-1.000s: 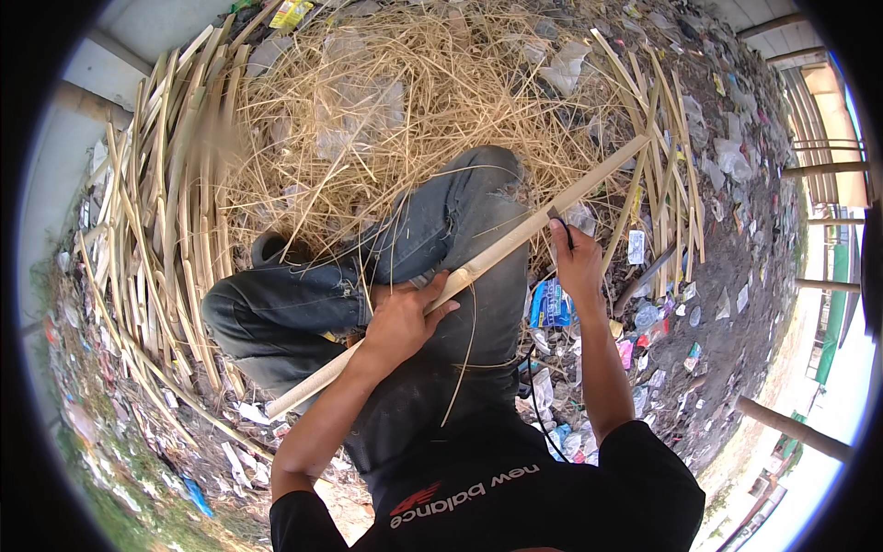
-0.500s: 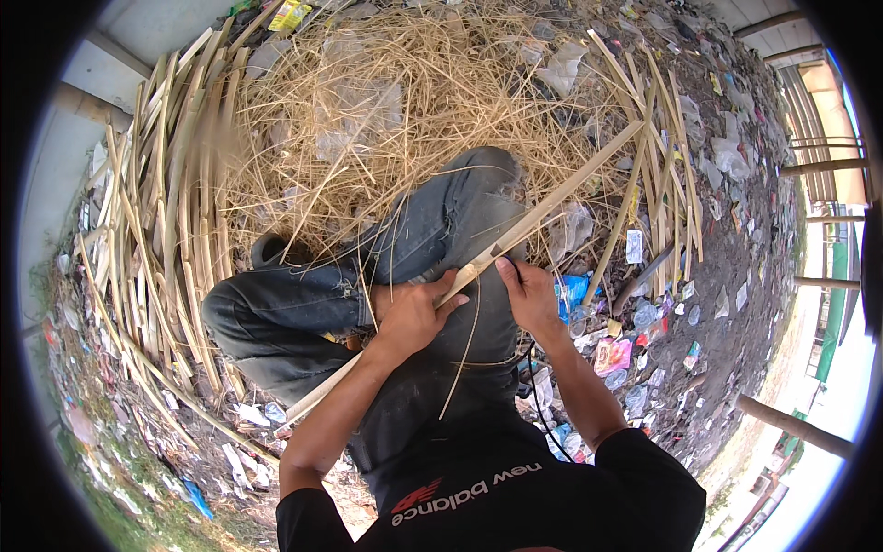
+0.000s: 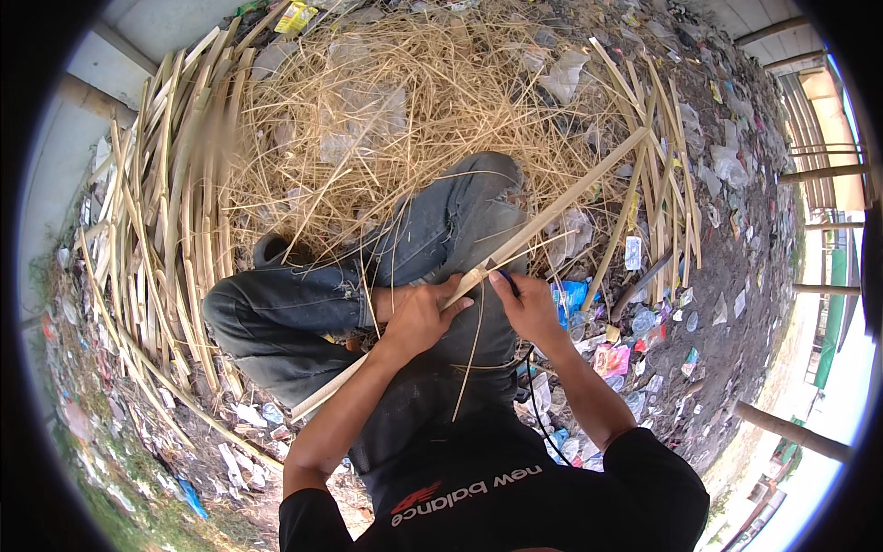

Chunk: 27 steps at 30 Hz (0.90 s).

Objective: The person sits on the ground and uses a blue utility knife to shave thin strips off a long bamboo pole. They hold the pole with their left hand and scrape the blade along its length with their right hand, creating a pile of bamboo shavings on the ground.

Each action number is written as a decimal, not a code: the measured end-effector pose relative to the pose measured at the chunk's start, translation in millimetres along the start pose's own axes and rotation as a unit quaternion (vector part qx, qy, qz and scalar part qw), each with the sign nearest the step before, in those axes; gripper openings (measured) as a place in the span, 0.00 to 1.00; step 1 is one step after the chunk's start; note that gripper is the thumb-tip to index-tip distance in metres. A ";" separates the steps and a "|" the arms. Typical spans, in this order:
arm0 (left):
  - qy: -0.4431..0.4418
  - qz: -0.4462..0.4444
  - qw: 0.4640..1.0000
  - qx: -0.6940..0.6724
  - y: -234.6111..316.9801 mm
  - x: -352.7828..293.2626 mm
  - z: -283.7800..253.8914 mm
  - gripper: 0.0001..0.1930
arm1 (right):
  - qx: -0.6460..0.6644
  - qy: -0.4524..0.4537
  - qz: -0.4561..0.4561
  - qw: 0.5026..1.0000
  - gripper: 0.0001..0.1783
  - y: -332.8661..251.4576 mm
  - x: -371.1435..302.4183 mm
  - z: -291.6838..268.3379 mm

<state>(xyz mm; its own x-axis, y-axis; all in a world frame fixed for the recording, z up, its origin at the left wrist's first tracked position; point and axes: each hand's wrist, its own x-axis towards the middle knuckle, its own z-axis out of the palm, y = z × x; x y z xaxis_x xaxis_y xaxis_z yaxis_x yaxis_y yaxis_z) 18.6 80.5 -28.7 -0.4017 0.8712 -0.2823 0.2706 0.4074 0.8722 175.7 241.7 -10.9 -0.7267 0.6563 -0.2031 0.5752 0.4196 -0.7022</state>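
Note:
A long pale bamboo strip point(image 3: 575, 193) lies slantwise across my lap, rising to the far right. My left hand point(image 3: 418, 317) is closed round it near its middle. My right hand point(image 3: 533, 313) is closed on a small knife point(image 3: 506, 281), whose dark blade meets the strip just beyond my left fingers; most of its handle is hidden. From the blade a thin sliver point(image 3: 543, 247) stands away from the strip toward the right. Another thin shaving point(image 3: 474, 354) hangs below, over my dark trousers.
Many bamboo strips point(image 3: 170, 202) lie piled on the left, and a smaller bunch point(image 3: 667, 166) lies at the far right. A heap of shavings point(image 3: 441, 83) spreads ahead of my crossed legs. Plastic litter point(image 3: 612, 359) covers the ground to the right. A black cord point(image 3: 536, 405) runs beside my right arm.
The knife has moved down along the strip toward my left hand, tilting as it went. A sliver now lifts off the strip by the blade. My left hand keeps its grip.

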 end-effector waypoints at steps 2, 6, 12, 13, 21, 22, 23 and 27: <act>-0.006 -0.001 1.000 -0.004 1.5 -0.6 -0.7 0.27 | 0.040 -0.048 0.048 0.997 0.33 1.5 4.6 -5.2; 0.007 0.017 1.000 0.000 -4.9 0.0 1.2 0.27 | 0.162 -0.200 0.115 0.959 0.39 10.7 12.1 -12.1; 0.005 0.013 0.999 0.033 0.4 -0.4 -7.9 0.26 | 0.273 -0.170 0.116 0.940 0.32 30.0 14.9 -24.6; 0.009 0.010 0.999 0.036 -0.6 -1.5 -7.7 0.26 | 0.354 -0.156 0.192 0.902 0.29 35.0 20.1 -36.2; 0.041 0.044 0.993 0.102 -2.1 -5.3 -7.2 0.26 | -0.083 0.141 0.060 0.985 0.26 37.9 43.9 -65.8; 0.045 0.048 0.992 0.110 -1.9 -5.5 -7.2 0.25 | -0.109 0.143 0.068 0.981 0.26 36.0 43.8 -63.6; 0.050 0.048 0.990 0.126 -4.2 -7.4 -6.1 0.25 | -0.107 0.143 0.067 0.982 0.26 38.8 40.3 -58.8; 0.049 0.042 0.984 0.165 -8.6 -7.4 -7.1 0.25 | -0.069 0.145 0.052 0.986 0.26 59.2 26.6 -42.1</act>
<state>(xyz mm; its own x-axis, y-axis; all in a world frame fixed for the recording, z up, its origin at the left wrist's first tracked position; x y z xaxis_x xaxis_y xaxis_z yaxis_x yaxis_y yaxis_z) 13.0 68.6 -31.3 -0.4434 0.8818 -0.1606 0.5691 0.4155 0.7096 206.2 310.5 -29.2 -0.5345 0.8436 -0.0506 0.7005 0.4087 -0.5850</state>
